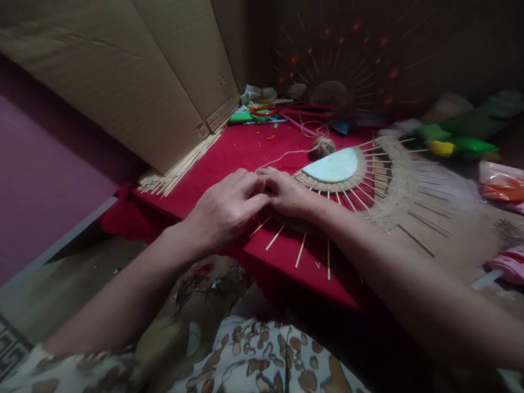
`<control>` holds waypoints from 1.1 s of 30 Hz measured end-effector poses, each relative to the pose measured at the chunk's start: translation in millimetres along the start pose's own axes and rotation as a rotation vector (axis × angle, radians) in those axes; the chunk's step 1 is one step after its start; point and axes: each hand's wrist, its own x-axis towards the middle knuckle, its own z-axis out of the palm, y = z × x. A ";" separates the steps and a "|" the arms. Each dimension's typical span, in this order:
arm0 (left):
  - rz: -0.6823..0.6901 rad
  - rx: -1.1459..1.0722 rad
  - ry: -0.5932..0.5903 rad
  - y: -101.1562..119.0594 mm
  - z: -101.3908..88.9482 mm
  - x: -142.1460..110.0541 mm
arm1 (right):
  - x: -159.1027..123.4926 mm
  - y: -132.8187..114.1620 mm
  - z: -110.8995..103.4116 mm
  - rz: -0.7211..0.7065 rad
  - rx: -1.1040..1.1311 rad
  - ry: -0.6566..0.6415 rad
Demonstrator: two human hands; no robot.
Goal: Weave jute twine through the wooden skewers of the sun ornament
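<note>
A half-round fan of thin sticks and woven twine (399, 180) lies on the red cloth, with a pale blue half-disc (333, 165) at its centre. My left hand (231, 204) is closed at the fan's left end, thumb and fingers bent together. Against it, my right hand (286, 191) is closed on the same end, its wrist crossing over the sticks. The fingertips of both hands meet and partly hide what they pinch. From a small ball of twine (322, 147) behind the fan, a strand runs to my fingers.
A bundle of loose sticks (180, 169) lies at the left table edge beside a large cardboard sheet (123, 71). Red-handled scissors (264, 111) and clutter lie at the back. Green and yellow packets (470, 144) and a pink item (510, 265) are at right.
</note>
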 end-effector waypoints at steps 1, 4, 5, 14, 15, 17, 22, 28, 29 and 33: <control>-0.058 -0.033 -0.011 -2.9 1.9 7.0 | -1.2 -0.9 -3.3 0.024 0.085 0.015; -0.265 -0.138 -0.022 -9.7 5.6 21.1 | -9.0 -5.9 -14.8 0.145 0.318 0.049; -0.306 -0.162 -0.019 -11.1 6.6 22.9 | -12.5 -8.3 -18.1 0.181 0.380 0.046; -0.145 -0.355 0.176 -14.4 10.8 14.0 | -27.2 -23.8 -12.5 0.329 0.566 0.161; -0.187 -0.378 0.242 -16.6 8.9 11.3 | -27.4 -23.9 -11.1 0.349 0.561 0.196; -0.339 -0.379 0.327 -23.3 4.9 3.8 | -28.9 -24.0 -10.2 0.395 0.562 0.244; -0.514 -0.404 -0.069 -38.8 7.9 -15.6 | -37.1 -26.0 -15.3 0.473 0.700 0.289; -0.461 -0.369 -0.192 -31.2 19.5 -8.8 | -47.5 -29.8 -22.2 0.423 0.659 0.308; -0.454 -0.364 -0.196 -29.6 19.8 -6.8 | -49.6 -31.1 -24.3 0.435 0.614 0.296; -0.443 -0.368 -0.216 -26.6 19.0 -3.3 | -59.6 -38.7 -34.3 0.487 0.461 0.239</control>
